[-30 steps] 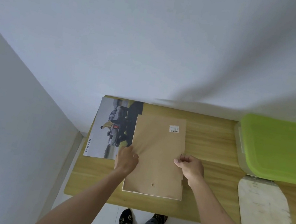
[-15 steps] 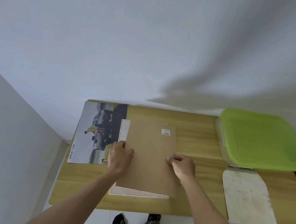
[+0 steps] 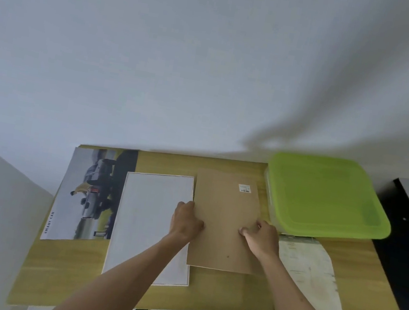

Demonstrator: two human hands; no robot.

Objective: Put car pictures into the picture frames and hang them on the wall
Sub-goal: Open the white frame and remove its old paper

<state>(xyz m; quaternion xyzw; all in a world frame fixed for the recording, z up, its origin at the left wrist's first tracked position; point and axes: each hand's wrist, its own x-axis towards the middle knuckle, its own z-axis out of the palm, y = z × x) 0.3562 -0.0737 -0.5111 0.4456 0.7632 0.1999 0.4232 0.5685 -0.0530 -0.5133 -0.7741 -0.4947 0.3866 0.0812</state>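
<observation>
Backing board (image 3: 225, 222) now lies to the right of the frame (image 3: 149, 226); half a second ago it covered most of the frame, with only a white strip showing at its left and near edges. That leaves the frame's pale inside open, so I judge the opening step done and the way clear for a picture to go in.

Left hand (image 3: 186, 221) grips the board's left edge, fingers curled over it at the seam with the frame. Right hand (image 3: 261, 237) pinches the board near its right edge, fingers bent. The board's near-left corner overlaps the frame's right edge.

Car picture (image 3: 89, 195) lies flat at the table's (image 3: 229, 293) far-left corner, its right side tucked under the frame, touching it.

Room is tight on the right: the board sits just beside the green-lidded box (image 3: 325, 198) and a worn paper sheet (image 3: 310, 273). The frame's near edge comes close to the table's front edge. Bare wood shows only along the front, and the wall (image 3: 212, 62) rises straight behind the table.
</observation>
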